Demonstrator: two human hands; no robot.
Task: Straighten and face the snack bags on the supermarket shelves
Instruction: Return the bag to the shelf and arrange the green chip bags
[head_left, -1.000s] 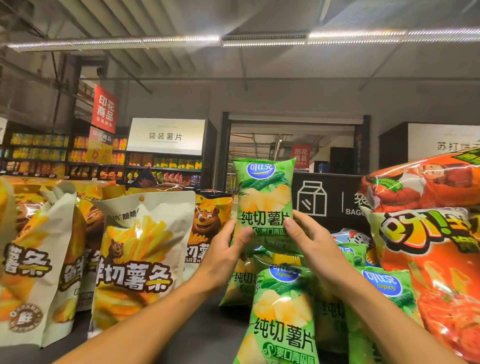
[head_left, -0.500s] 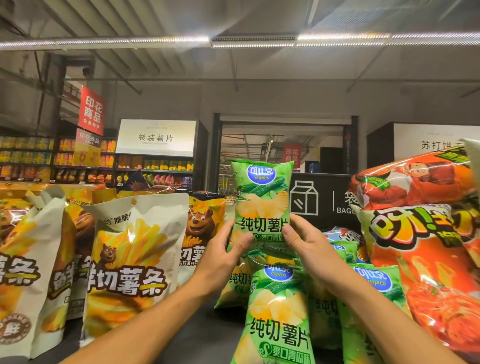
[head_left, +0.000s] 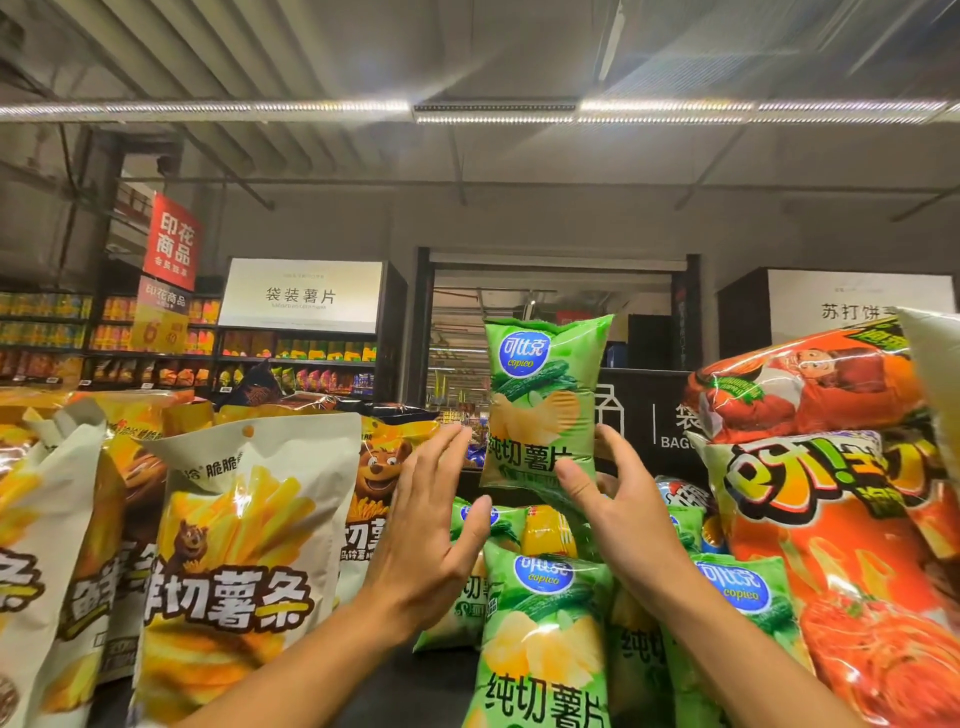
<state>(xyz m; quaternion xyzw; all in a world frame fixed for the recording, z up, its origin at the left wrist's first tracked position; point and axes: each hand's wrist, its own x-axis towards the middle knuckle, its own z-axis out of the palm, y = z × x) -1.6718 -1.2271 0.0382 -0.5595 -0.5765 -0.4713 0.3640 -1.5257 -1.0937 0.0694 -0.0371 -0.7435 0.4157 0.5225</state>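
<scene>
green chip bag (head_left: 543, 405) standing up, facing me, above the green pile | my right hand (head_left: 618, 512) is pinching its bottom | left hand (head_left: 431, 530) is spread flat, holding nothing | more bags are waiting

Dark shelf gap (head_left: 415, 680) lies open between fries bags (head_left: 234, 561) and green chip bags (head_left: 545, 639)

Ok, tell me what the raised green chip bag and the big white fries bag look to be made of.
Green chip bag: apparently thin plastic film, glossy; ceiling light glints off its puffed, crinkled surface. White fries bag: seemingly matte laminated film, perhaps paper-faced; it shows soft creases and little glare. The right hand pinches the green bag.
</scene>
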